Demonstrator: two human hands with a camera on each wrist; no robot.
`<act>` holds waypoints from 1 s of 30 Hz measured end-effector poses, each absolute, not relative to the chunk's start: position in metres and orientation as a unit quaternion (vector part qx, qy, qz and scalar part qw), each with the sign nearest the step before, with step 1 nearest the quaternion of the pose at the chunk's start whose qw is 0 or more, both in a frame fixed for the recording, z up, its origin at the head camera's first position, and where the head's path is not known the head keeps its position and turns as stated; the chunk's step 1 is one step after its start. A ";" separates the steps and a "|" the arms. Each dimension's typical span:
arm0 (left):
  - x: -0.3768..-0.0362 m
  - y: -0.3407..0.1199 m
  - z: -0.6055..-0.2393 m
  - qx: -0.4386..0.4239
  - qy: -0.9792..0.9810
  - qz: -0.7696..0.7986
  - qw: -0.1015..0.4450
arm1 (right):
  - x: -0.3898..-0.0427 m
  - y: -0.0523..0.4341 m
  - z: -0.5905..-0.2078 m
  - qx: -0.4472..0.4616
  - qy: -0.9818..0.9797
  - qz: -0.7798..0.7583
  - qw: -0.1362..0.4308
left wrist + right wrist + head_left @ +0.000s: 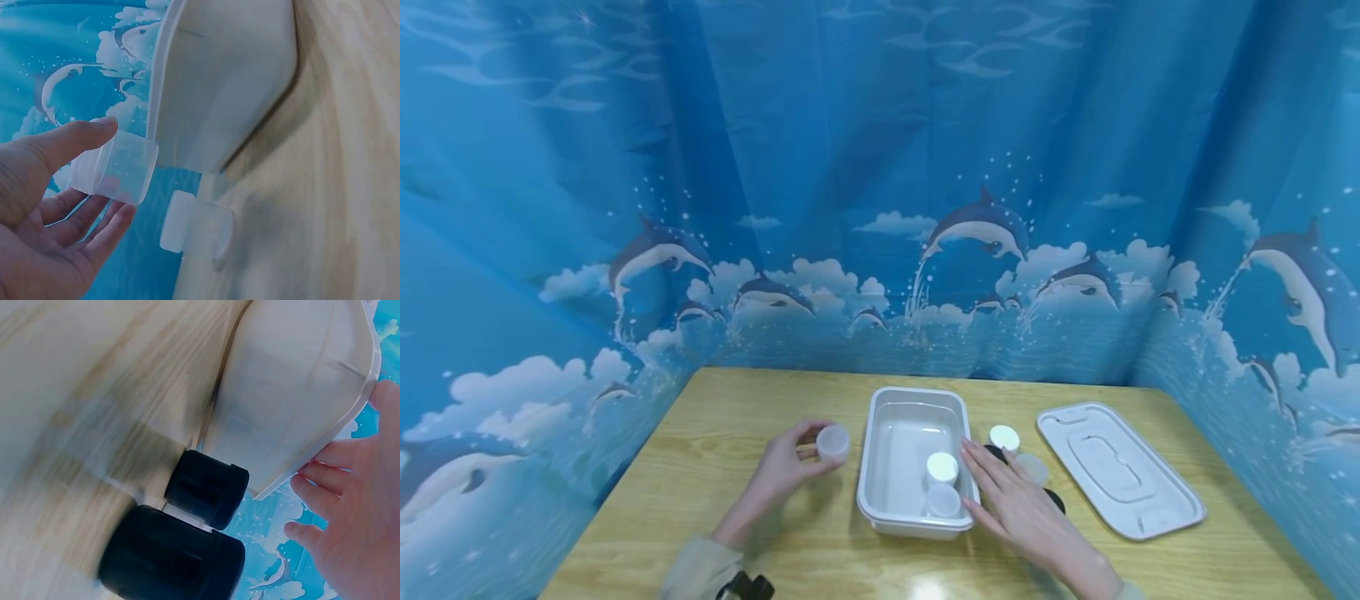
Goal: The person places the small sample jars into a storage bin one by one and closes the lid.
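My left hand (784, 465) grips a small translucent jar (832, 443) left of the white rectangular box (891, 450). In the left wrist view, thumb and fingers hold this jar (128, 165) by its ridged lid end, tilted sideways. Inside the box, near its front right corner, are a white-lidded jar (942, 468) and a translucent-lidded jar (943, 501). My right hand (1018, 508) lies along the box's right side, its fingers extended and touching the rim. Below that hand, two black jars (206, 487) show in the right wrist view.
Right of the box stand a white-lidded jar (1003, 437) and a translucent one (1033, 468), partly behind the right hand. The white box lid (1123, 471) lies farther right on the wooden table (737, 425). Another translucent jar (197, 225) stands near the left hand. A blue dolphin curtain (850, 167) hangs behind.
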State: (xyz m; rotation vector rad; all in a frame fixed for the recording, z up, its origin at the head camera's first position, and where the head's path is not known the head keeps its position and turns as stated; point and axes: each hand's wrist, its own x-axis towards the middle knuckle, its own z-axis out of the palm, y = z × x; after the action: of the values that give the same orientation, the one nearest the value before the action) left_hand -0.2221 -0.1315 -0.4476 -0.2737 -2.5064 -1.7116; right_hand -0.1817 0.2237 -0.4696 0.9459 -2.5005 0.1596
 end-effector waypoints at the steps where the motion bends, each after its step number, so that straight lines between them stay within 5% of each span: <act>1: -0.223 -0.130 -0.446 -0.093 -0.823 -0.558 0.048 | -0.182 0.224 -0.470 0.346 -0.907 0.058 0.232; 30: -0.265 -0.054 -0.403 -0.175 -0.830 -0.530 0.004 | -0.180 0.223 -0.469 0.318 -0.924 0.047 0.207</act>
State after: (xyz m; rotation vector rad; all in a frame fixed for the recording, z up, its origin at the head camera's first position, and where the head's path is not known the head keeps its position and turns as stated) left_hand -0.2651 -0.0542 -0.4030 -0.5473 -2.6010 -1.6600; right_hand -0.1799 0.2235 -0.4694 0.8850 -2.5730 0.1303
